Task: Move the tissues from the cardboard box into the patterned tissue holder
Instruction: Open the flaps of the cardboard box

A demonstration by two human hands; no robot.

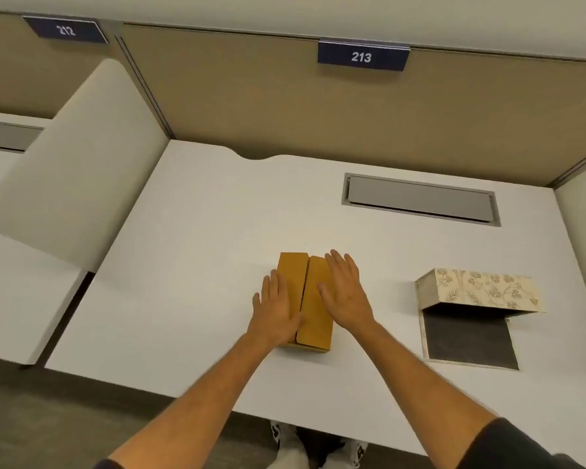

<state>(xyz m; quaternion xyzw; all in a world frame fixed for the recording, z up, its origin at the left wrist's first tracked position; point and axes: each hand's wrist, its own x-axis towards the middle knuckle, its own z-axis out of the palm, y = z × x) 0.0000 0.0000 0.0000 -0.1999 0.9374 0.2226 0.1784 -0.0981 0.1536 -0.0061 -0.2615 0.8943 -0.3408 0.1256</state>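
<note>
Below the near edge of the white desk [190, 252], a pair of shoes [318, 445] shows on the dark floor. On the desk, near its front, lies a brown cardboard box [313, 319] with its two top flaps shut, a seam running down the middle. Both hands rest flat on it with fingers spread, gripping nothing: the left hand [276, 308] on the left flap, the right hand [345, 292] on the right flap. Well to the right of the box stands the patterned tissue holder [484, 289], tipped open over its dark base panel [469, 340]. Farther back a grey cable hatch [420, 199] is set into the desk. Beyond it, the tan partition carries a blue sign [362, 56] reading 213.
</note>
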